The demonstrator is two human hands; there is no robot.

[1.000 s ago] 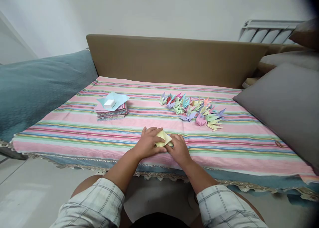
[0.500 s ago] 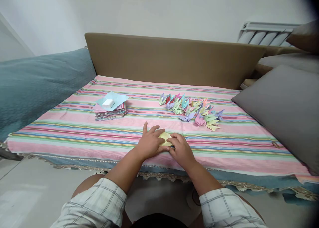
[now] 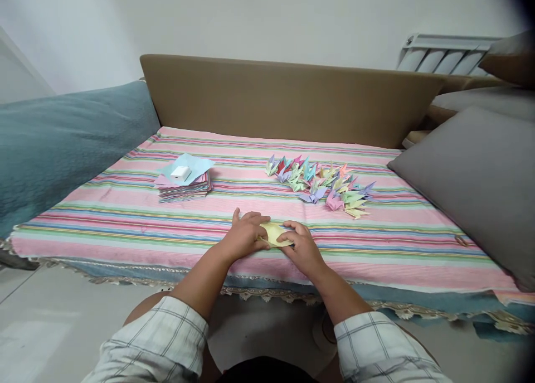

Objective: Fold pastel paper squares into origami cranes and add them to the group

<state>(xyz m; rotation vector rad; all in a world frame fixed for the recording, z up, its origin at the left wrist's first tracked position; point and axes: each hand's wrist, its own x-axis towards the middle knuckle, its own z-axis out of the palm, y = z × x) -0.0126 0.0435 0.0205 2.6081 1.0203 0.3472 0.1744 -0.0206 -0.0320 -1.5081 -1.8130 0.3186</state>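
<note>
A small folded piece of yellow paper (image 3: 275, 234) lies low over the striped cloth near the seat's front edge, between both hands. My left hand (image 3: 246, 235) pinches its left end between thumb and fingers. At the right end, my right hand (image 3: 301, 246) grips it with the thumb below and the fingers on top. Parts of the paper's ends are hidden under the fingers. Beyond the hands, to the right, several folded paper cranes (image 3: 314, 195) in many colours sit in a cluster.
A stack of coloured paper sheets (image 3: 186, 193) stands at left, with a small white box (image 3: 180, 173) on top. A grey cushion (image 3: 472, 182) leans at right. The brown backrest (image 3: 288, 98) rises behind the striped cloth (image 3: 125, 232); a blue armrest (image 3: 79, 132) is at left.
My left hand has shifted slightly left, away from my right hand, and more of the yellow paper shows between them. The right hand stays nearly in place.
</note>
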